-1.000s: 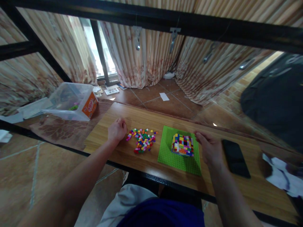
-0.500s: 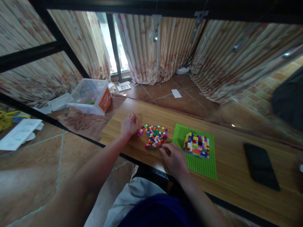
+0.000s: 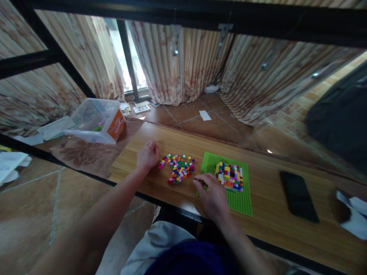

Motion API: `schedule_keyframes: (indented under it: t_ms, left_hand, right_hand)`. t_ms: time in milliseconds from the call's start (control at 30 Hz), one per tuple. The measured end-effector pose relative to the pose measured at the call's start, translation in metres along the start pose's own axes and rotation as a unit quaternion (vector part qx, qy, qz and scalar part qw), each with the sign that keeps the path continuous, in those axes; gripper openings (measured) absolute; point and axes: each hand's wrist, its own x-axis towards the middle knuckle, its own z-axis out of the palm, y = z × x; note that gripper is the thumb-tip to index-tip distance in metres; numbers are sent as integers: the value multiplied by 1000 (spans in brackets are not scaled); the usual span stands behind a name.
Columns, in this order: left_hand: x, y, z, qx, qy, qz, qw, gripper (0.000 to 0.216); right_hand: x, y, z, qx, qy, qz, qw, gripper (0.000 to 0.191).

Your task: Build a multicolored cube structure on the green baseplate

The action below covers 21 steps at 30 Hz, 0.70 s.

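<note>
On the wooden worktop (image 3: 275, 214), the left hand (image 3: 147, 156) rests curled shut beside the pile of small bricks (image 3: 178, 169), near the front edge. The right hand (image 3: 211, 193) covers the green baseplate's (image 3: 241, 200) near-left corner beside the brick block (image 3: 229, 176); whether its fingertips pinch a brick cannot be told. A phone (image 3: 298, 196) lies blurred toward the right end.
</note>
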Motion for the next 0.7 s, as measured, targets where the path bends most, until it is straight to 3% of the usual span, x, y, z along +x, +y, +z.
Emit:
schedule_keyframes:
  t_ms: [167,267,433,700]
  left_hand:
    - [1,-1,1,-1,1,1,1000,21]
    - [1,-2,1,0,3,-2,1000,21]
    - [1,0,-1,4,6,5,1000,22]
    - [1,0,-1,7,0,-3,1000,21]
  right_hand:
    - [23,29,-64,-38,104,37,993,22]
    - [38,58,-88,-78,135,51,986,26]
    - [48,90,-95,-90,88,52,991,27]
    - [56,93,-101,-78,18,78,994,22]
